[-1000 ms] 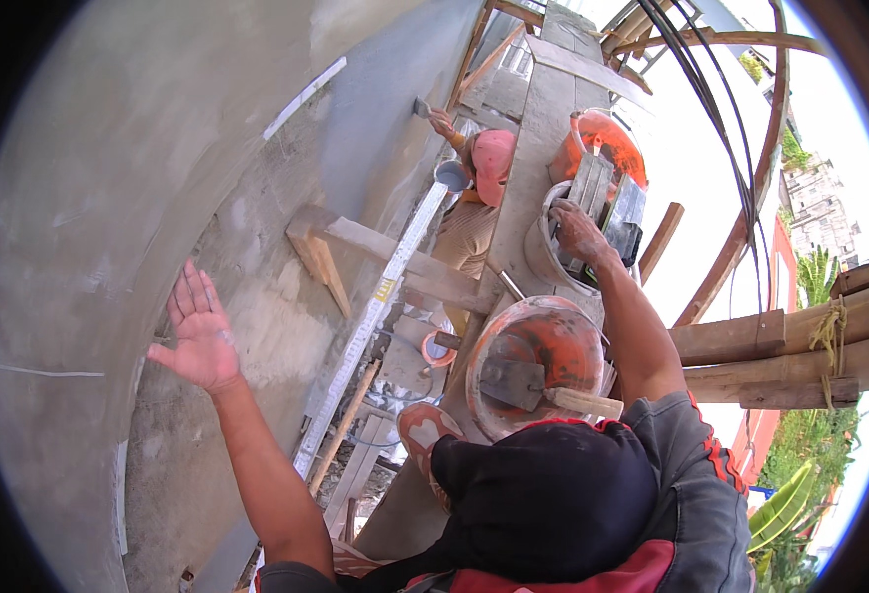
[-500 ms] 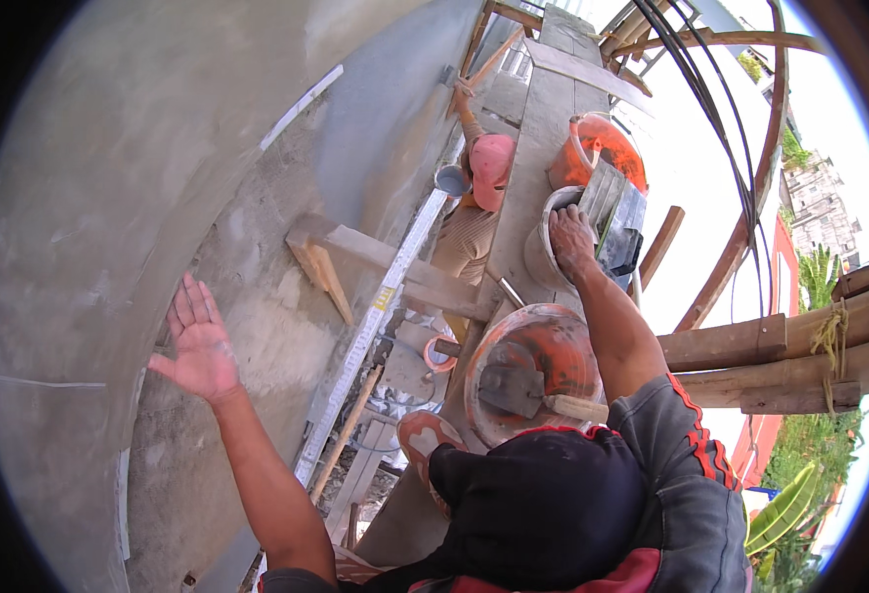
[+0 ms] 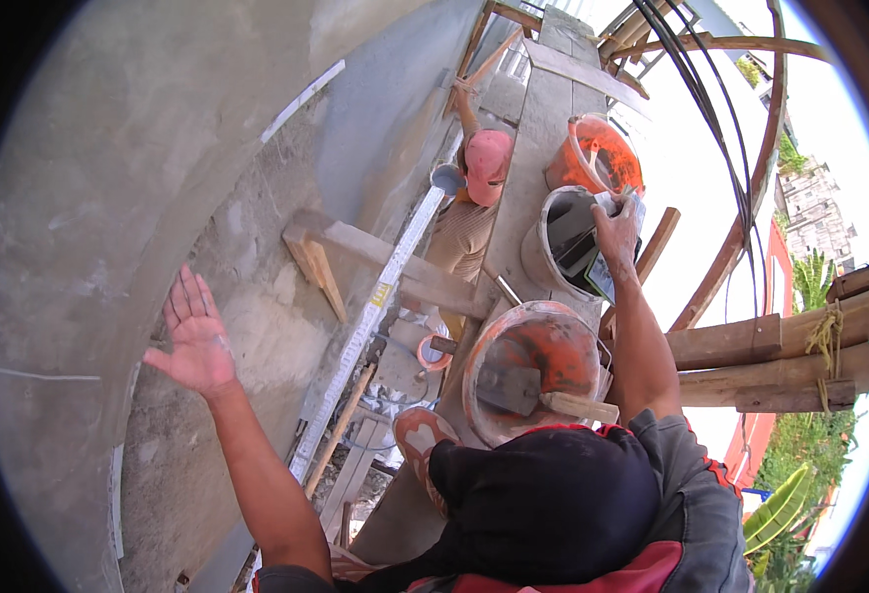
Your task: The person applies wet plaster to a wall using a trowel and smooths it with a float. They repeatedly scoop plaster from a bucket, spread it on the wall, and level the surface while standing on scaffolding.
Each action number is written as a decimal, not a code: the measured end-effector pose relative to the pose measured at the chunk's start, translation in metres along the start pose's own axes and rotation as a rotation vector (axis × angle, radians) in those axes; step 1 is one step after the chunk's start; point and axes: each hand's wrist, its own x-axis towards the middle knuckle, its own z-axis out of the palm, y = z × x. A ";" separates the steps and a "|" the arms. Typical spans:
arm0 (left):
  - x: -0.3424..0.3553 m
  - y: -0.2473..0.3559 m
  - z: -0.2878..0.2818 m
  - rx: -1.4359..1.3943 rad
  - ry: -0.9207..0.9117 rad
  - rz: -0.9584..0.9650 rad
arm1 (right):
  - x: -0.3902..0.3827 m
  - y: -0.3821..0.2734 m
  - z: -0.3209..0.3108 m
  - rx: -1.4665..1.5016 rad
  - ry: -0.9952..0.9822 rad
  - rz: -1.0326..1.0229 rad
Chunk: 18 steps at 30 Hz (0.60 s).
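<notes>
My left hand [image 3: 197, 341] is spread flat with its palm showing, beside the wall [image 3: 227, 316] where smooth plaster meets a rougher patch. Whether it touches the wall I cannot tell. My right hand [image 3: 615, 237] grips a dark, flat plastering float [image 3: 603, 280] with a green edge. It is tilted over the right rim of a grey bucket [image 3: 537, 259] on the plank. Dark liquid seems to lie in the bucket. Closer to me, a trowel [image 3: 510, 389] with a wooden handle rests in an orange, mortar-stained tub [image 3: 471, 381].
Beyond the grey bucket stands an orange bucket [image 3: 565, 166] on the scaffold plank [image 3: 555, 109]. Below left, another person in a pink cap [image 3: 487, 163] is near a long metal straightedge [image 3: 375, 306]. A wooden bracket [image 3: 350, 242] juts from the wall. Bamboo poles [image 3: 781, 361] run at right.
My right hand has moved right, from the grey bucket's rim to the float, which has turned and tilted. The bucket's mouth shows more. My left hand stays spread, almost unmoved.
</notes>
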 end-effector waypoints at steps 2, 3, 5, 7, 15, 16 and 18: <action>0.000 -0.002 0.004 -0.017 -0.038 -0.021 | 0.003 0.002 -0.004 0.033 0.047 0.007; 0.001 -0.002 0.007 -0.025 -0.058 -0.027 | 0.005 0.001 -0.005 0.055 0.069 -0.005; 0.003 -0.017 0.022 0.224 0.283 0.138 | 0.009 0.006 -0.010 0.091 0.134 -0.072; 0.005 -0.023 0.038 0.346 0.440 0.217 | 0.001 -0.009 -0.018 0.049 0.146 -0.123; 0.005 -0.017 0.033 0.269 0.457 0.212 | -0.023 -0.121 0.005 0.289 -0.017 -0.332; 0.004 -0.012 0.023 0.184 0.310 0.152 | -0.026 -0.137 0.025 0.311 -0.115 -0.369; -0.004 0.012 -0.002 0.044 0.010 0.036 | -0.046 -0.178 0.079 0.356 -0.323 -0.435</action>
